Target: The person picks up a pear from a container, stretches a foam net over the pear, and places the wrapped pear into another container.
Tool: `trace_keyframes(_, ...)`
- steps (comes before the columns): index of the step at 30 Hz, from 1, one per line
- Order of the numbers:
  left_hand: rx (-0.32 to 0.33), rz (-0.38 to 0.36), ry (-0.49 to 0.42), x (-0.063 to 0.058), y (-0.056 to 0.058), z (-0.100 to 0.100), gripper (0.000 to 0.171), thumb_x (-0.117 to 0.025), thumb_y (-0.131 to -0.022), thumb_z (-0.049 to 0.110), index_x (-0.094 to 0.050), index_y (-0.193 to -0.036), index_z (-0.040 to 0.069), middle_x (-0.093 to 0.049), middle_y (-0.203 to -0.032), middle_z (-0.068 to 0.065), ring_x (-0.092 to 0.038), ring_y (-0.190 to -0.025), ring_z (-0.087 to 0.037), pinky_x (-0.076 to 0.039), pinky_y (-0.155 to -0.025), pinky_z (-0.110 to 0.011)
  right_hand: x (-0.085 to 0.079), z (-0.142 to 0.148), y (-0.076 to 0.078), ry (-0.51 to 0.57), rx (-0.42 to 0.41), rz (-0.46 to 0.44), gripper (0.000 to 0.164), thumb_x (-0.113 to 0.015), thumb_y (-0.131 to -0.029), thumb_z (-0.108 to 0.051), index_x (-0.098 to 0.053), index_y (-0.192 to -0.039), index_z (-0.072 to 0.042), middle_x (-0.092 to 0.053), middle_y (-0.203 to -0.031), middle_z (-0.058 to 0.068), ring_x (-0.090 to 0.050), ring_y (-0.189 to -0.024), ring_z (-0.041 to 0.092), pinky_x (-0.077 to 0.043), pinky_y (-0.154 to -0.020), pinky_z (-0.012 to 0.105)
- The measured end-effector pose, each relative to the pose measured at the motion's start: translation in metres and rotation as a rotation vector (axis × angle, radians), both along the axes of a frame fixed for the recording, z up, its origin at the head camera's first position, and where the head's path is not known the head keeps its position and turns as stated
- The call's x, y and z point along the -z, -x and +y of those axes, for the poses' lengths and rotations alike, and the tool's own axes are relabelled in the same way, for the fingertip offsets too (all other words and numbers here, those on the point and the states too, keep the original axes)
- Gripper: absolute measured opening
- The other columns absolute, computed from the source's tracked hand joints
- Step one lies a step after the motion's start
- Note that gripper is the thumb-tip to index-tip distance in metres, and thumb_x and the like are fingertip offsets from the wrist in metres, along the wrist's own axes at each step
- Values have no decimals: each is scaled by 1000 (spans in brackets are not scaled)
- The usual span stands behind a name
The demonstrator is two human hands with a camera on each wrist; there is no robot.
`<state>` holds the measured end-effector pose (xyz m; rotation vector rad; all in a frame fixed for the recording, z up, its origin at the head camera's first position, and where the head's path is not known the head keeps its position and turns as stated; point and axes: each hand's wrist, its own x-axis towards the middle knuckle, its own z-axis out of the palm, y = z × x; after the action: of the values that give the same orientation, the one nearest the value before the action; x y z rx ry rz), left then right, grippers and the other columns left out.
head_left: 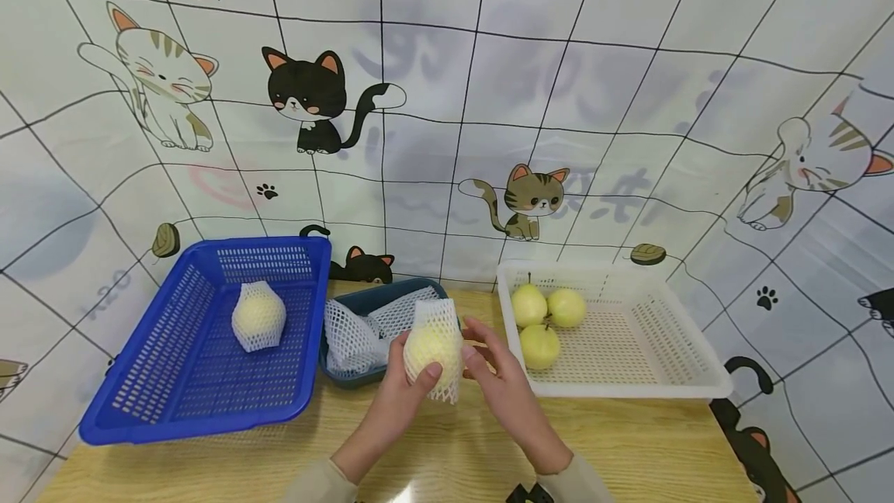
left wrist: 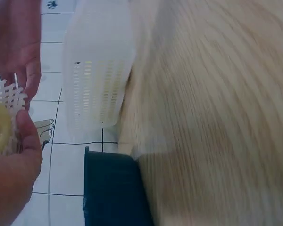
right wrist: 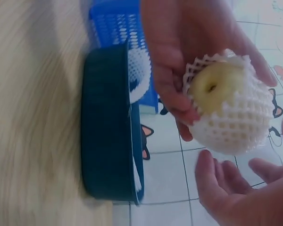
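My left hand point(head_left: 401, 393) grips a pale yellow pear point(right wrist: 217, 87) wrapped in a white foam net sleeve point(right wrist: 240, 120), its thumb across the front. One end of the pear shows through the sleeve's open end in the right wrist view. To the right of the pear is my right hand point(head_left: 508, 386), with fingers spread and loosely bent, holding nothing. In the right wrist view a gap lies between its fingertips and the sleeve. Behind the left hand, a dark teal bin point(head_left: 342, 380) contains several white foam net sleeves point(head_left: 349, 336).
A blue basket point(head_left: 230, 406) on the left holds one sleeved pear point(head_left: 258, 317). On the right, a white basket point(head_left: 628, 390) has three bare pears point(head_left: 540, 347) at its left side. All stand on a wooden table point(head_left: 447, 456) before a cat-printed cloth point(head_left: 433, 99).
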<state>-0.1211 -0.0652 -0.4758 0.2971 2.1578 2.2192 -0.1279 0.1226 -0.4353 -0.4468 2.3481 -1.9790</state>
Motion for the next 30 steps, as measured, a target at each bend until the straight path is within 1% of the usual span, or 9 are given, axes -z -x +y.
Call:
trace_keyframes(2,-13,25,37,0,-1,0,76,-65,-103,27,-17,-158,4,-50,-142,-24,-59,-121,-28,-50,-97,-29,0,-1,1,22,-37,-36,48,-53,-110,-23,-43,-156,-13,-50,-146,16,-57,-127,35,-57,-91,35)
trace_keyframes(5,-18,24,57,1,-2,0,88,-73,-98,27,-15,-161,8,-48,-145,-24,-59,-119,-28,-51,-94,-30,0,-2,2,22,-50,-48,49,-57,-108,-23,-46,-155,-13,-51,-149,12,-58,-127,35,-58,-90,33)
trace_keyframes(11,26,-37,-14,0,0,-2,114,-87,-83,30,-9,-164,13,-40,-152,-22,-59,-118,-27,-55,-89,-30,1,-2,2,10,0,-11,44,-63,-105,-21,-56,-148,-18,-55,-147,7,-61,-124,36,-59,-86,33)
trace_keyframes(14,27,-51,-27,0,0,-1,113,-87,-83,29,-9,-164,14,-38,-152,-21,-59,-118,-28,-55,-89,-30,2,-2,2,44,21,-3,39,-64,-103,-18,-59,-142,-16,-57,-141,8,-63,-119,33,-60,-85,34)
trace_keyframes(18,26,-52,-73,-2,0,-2,102,-80,-89,24,-10,-162,16,-36,-152,-23,-58,-121,-29,-54,-90,-29,2,-4,1,97,36,-6,28,-64,-103,-14,-60,-130,-8,-58,-132,11,-65,-114,28,-61,-85,39)
trace_keyframes(20,37,-48,-130,-2,0,-3,95,-75,-93,20,-9,-161,17,-37,-150,-24,-57,-122,-29,-53,-92,-28,2,-5,1,108,39,-1,24,-65,-103,-13,-60,-125,-5,-58,-129,12,-65,-114,27,-61,-85,40)
trace_keyframes(24,104,-46,-271,-1,0,-6,85,-68,-98,17,-8,-159,17,-38,-147,-27,-57,-121,-27,-54,-94,-31,-1,-6,1,109,35,17,23,-68,-100,-9,-62,-122,-4,-59,-128,12,-64,-115,28,-61,-85,40)
trace_keyframes(27,154,-49,-315,0,1,-9,88,-70,-99,33,-8,-158,16,-39,-146,-26,-56,-122,-25,-54,-97,-32,-3,-7,2,92,45,29,22,-71,-98,-7,-65,-119,-3,-62,-124,12,-65,-112,28,-60,-85,36)
trace_keyframes(30,169,-61,-294,3,3,-11,94,-70,-96,50,-9,-158,14,-40,-145,-24,-56,-122,-24,-52,-98,-32,-6,-8,3,59,59,27,20,-73,-97,-9,-68,-116,-4,-65,-118,11,-66,-107,26,-60,-85,32)
